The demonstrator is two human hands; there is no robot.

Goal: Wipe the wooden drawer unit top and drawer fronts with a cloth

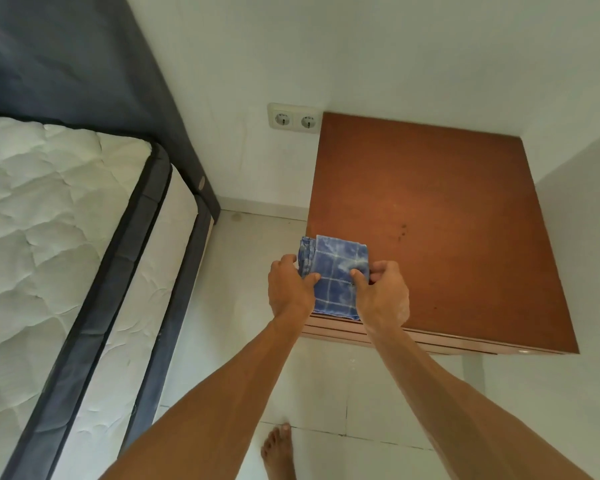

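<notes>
cloth (pixel 333 275): blue checked, folded | drawer unit (pixel 447 216): reddish-brown top, cloth at front-left corner

We see a drawer unit top (pixel 440 216) of reddish-brown wood, smooth and matt, with a few dark specks — its front edge paler and faintly glossy. The cloth (pixel 333 271) is soft woven fabric, blue with a white check, folded and creased. The mattress (pixel 49 230) is quilted white fabric with dark grey cloth edging. The wall socket (pixel 294 118) looks like cream plastic — slightly shiny. The floor tiles (pixel 243 306) are pale and smooth.

drawer fronts (pixel 413 337): mostly hidden below top | mattress (pixel 49 237): cut off left
</notes>
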